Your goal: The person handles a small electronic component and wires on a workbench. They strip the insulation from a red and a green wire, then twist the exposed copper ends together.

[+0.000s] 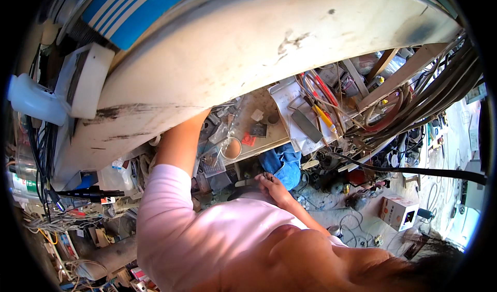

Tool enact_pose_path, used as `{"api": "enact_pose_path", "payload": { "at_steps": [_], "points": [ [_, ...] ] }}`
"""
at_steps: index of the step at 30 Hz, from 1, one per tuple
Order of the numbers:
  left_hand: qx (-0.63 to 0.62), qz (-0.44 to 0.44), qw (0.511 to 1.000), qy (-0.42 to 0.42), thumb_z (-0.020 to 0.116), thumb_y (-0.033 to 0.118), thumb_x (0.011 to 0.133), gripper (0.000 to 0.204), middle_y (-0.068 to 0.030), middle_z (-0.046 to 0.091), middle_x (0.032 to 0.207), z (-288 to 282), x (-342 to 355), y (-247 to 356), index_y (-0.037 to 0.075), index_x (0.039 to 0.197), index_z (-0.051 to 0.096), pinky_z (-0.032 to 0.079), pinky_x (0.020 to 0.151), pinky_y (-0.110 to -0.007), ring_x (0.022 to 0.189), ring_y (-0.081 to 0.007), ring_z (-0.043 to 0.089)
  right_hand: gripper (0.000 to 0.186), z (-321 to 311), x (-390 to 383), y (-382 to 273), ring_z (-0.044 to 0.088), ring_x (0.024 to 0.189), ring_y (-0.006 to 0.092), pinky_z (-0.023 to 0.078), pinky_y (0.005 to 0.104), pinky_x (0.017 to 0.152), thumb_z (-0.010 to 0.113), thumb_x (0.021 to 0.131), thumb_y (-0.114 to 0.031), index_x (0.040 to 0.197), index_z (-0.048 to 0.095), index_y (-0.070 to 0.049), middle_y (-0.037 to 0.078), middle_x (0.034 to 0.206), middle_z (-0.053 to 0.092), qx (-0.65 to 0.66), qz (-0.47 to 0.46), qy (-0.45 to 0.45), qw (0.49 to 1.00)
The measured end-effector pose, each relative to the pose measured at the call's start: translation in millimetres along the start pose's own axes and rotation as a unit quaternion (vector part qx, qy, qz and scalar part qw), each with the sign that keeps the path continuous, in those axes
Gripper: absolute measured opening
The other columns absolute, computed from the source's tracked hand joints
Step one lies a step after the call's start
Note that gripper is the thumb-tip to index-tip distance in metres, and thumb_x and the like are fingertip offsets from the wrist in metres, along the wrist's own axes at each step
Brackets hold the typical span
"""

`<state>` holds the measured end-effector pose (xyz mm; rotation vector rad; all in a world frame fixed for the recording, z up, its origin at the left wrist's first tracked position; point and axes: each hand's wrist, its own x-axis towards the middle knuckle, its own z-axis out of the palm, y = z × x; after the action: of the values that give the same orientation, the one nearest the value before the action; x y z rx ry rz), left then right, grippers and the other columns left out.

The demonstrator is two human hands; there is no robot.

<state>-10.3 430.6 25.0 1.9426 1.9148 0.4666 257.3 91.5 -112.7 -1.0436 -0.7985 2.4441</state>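
My left arm (178, 143) reaches up behind a long stained white panel (259, 48), which hides the hand. Near my lap, my right hand (270, 184) is closed with its fingers curled; whatever it may hold is too small to make out. Blue cloth (282, 166) hangs just beyond that hand, below the edge of a cluttered worktable (261, 148). On the table, nearest my left forearm, are a cup of brown liquid (232, 148), a clear plastic tray (212, 162) and a red packet (248, 139).
Papers (287, 103) lie on the table under a grey bar (306, 126) and a yellow-handled tool (324, 118). Thick cables (440, 90) bundle at right; a black cord (414, 172) crosses below. A white carton (398, 212) stands on the floor. At left juts a white plastic pipe (36, 100).
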Motion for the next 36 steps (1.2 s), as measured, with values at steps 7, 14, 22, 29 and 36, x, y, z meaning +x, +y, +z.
{"api": "enact_pose_path", "payload": {
  "at_steps": [7, 14, 22, 29, 36],
  "points": [
    [0.139, -0.118, 0.983, 0.006, 0.062, 0.037, 0.085, 0.032, -0.0103, 0.065, 0.099, 35.2, 64.1, 41.2, 0.012, 0.105, 0.063, 0.046, 0.081, -0.041, 0.093, -0.0305, 0.059, 0.021, -2.8, -6.9, -3.0, 0.042, 0.067, 0.0085, 0.036, 0.0210, 0.060, 0.046, 0.098, -0.025, 0.108, 0.052, -0.008, -0.003, 0.076, 0.046, 0.041, 0.013, 0.040, 0.998],
    [0.204, -0.073, 0.974, 0.069, 0.060, 0.038, 0.085, 0.030, -0.0138, 0.067, 0.100, 58.2, 64.3, 19.5, 0.012, 0.100, 0.065, 0.049, 0.081, -0.043, 0.095, -0.0330, 0.063, 0.020, -7.2, -9.8, 9.9, 0.042, 0.066, 0.0077, 0.035, 0.0207, 0.058, 0.047, 0.097, -0.024, 0.107, 0.054, -0.008, -0.002, 0.076, 0.047, 0.059, -0.009, 0.064, 0.996],
    [0.089, 0.063, 0.994, -0.017, 0.067, 0.039, 0.081, 0.035, -0.0119, 0.069, 0.093, 32.9, 41.6, -12.2, 0.010, 0.100, 0.069, 0.049, 0.077, -0.037, 0.087, -0.0267, 0.065, 0.019, -3.8, -12.2, 10.6, 0.041, 0.063, 0.0064, 0.034, 0.0204, 0.056, 0.048, 0.097, -0.022, 0.107, 0.055, -0.008, -0.003, 0.072, 0.047, 0.058, -0.028, 0.044, 0.997],
    [-0.100, 0.158, 0.976, -0.111, 0.069, 0.038, 0.081, 0.037, -0.0103, 0.069, 0.092, 16.5, -17.7, 34.8, 0.008, 0.103, 0.069, 0.048, 0.076, -0.032, 0.084, -0.0195, 0.064, 0.014, -0.6, -7.3, 11.6, 0.036, 0.061, 0.0079, 0.030, 0.0201, 0.052, 0.046, 0.098, -0.020, 0.103, 0.052, -0.008, -0.003, 0.071, 0.042, 0.049, -0.020, 0.058, 0.997],
    [0.030, 0.073, 0.991, -0.105, 0.072, 0.049, 0.072, 0.045, -0.0135, 0.068, 0.082, 54.4, -4.2, 75.0, 0.008, 0.091, 0.070, 0.051, 0.069, -0.036, 0.078, -0.0279, 0.066, 0.019, 2.0, -10.1, 12.3, 0.039, 0.063, 0.0073, 0.033, 0.0208, 0.055, 0.048, 0.097, -0.023, 0.106, 0.054, -0.008, -0.003, 0.073, 0.045, 0.055, -0.027, 0.062, 0.996]
  ]
}}
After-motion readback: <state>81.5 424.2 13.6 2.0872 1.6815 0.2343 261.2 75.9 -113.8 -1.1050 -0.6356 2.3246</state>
